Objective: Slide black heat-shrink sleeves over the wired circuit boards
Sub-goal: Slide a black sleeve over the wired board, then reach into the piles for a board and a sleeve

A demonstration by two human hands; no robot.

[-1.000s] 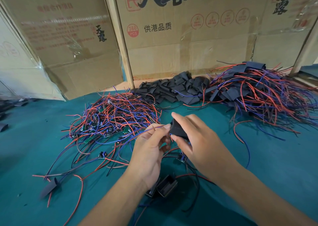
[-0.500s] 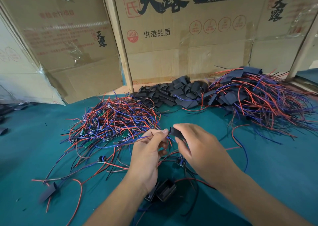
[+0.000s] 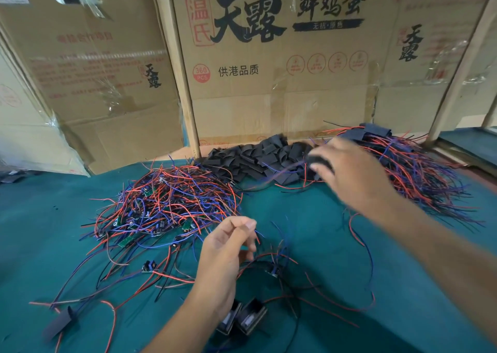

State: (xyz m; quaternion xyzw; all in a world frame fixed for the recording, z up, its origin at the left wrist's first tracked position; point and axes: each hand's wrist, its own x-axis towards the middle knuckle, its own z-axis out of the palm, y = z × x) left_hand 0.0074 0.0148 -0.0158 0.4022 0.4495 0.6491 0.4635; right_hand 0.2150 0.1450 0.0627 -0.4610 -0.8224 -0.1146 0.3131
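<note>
My right hand [image 3: 349, 175] is stretched out, blurred, toward the far right pile. It grips a black sleeved board [image 3: 318, 161] whose red and blue wires trail to the left. My left hand [image 3: 228, 248] hovers low in the middle, thumb and forefinger pinched together with thin wires at the fingertips. A tangle of bare wired circuit boards [image 3: 166, 205] lies at the left. Loose black heat-shrink sleeves [image 3: 258, 156] are heaped at the back centre. Finished sleeved boards with wires [image 3: 408, 164] are piled at the back right.
Cardboard boxes [image 3: 269, 70] wall off the back of the green table [image 3: 322, 285]. Two small black open-fronted parts [image 3: 244, 317] sit under my left wrist. A flat black sleeve [image 3: 57, 325] lies at the front left. Stray wires cross the middle.
My right hand has pulled away from my left and carried the sleeved board up and to the right toward the far pile. My left hand has stayed low, and the camera has tilted up.
</note>
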